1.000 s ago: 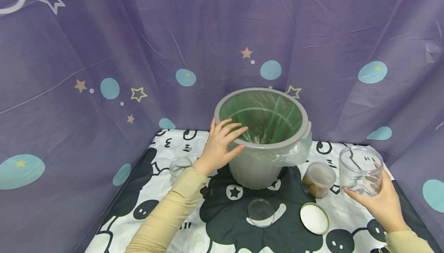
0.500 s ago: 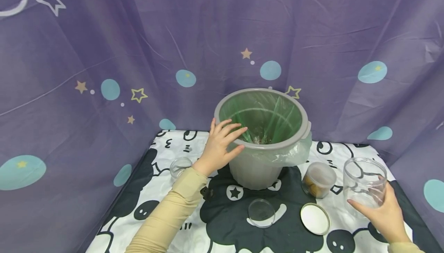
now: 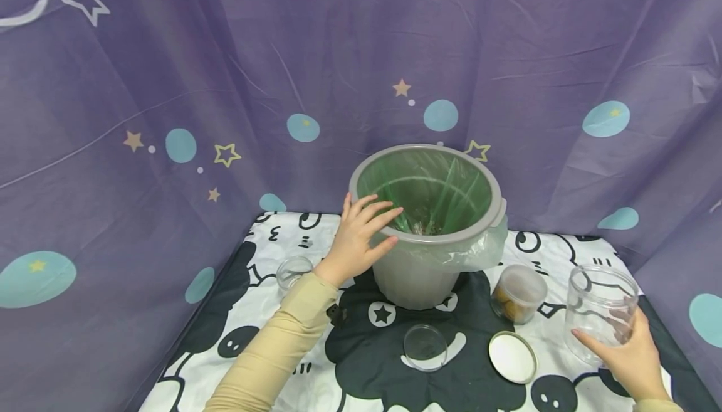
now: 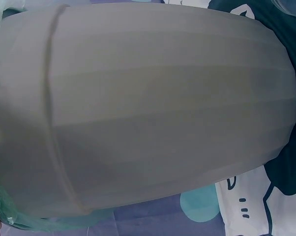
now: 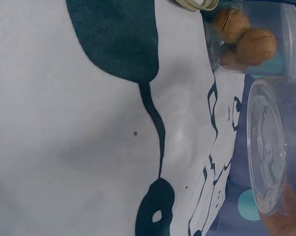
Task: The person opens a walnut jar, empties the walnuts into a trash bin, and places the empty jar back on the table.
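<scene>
My left hand [image 3: 355, 242] rests on the near left rim of a grey trash can [image 3: 414, 280], fingers spread over the edge. Green bag film lines the can, and its edge is folded outside. Something clear and crumpled lies at its bottom. At the right, my right hand [image 3: 628, 352] grips an open clear plastic jar [image 3: 600, 305] from its right side. Whether the jar's base touches the cloth cannot be told. Beside it stands a lidded frosted jar [image 3: 519, 293]; the right wrist view shows walnuts [image 5: 256, 46] inside.
A round white lid [image 3: 512, 357] with a gold edge lies on the patterned cloth [image 3: 564, 362]. Left of it is a clear round lid [image 3: 425, 346]. A small clear container [image 3: 293, 271] stands behind my left forearm. A purple curtain [image 3: 338, 54] hangs behind.
My right hand has lowered the clear jar toward the cloth and moved it slightly right. The left hand stays on the trash can's rim.
</scene>
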The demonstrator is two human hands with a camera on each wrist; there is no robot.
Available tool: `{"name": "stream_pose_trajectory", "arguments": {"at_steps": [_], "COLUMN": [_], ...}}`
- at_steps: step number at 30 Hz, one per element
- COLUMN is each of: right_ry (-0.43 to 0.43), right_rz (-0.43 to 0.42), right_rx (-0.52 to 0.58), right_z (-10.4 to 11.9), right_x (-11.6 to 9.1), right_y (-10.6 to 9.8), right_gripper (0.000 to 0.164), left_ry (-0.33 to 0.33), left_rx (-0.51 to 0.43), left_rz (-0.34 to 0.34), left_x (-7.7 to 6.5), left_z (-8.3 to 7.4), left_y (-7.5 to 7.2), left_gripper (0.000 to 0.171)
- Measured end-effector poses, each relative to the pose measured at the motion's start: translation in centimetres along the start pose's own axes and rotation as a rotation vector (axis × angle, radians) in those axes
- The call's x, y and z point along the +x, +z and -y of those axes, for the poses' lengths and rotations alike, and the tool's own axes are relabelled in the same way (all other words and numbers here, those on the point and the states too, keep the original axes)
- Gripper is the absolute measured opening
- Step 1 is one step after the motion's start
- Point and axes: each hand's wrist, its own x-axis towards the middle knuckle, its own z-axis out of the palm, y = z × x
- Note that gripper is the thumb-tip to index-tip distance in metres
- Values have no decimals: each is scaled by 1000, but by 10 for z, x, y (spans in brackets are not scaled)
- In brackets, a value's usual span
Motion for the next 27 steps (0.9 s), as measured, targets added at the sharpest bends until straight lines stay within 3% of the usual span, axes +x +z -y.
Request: {"name": "stream_pose_trajectory", "arguments": {"at_steps": [13, 27], "right_ry": [26, -46], "right_rz": [-3, -56], "right_rx": [-5, -97], "right_z": [-16, -28], "right_x": [12, 25], "right_y": [7, 15], "right_gripper": [114, 112], "left_ry": [-4, 5], "left_rx": [11, 8], "left_rz": [1, -7], "left_x": [0, 0], "left_z": [0, 0], "left_y": [1, 2], "left_gripper": [64, 64]}}
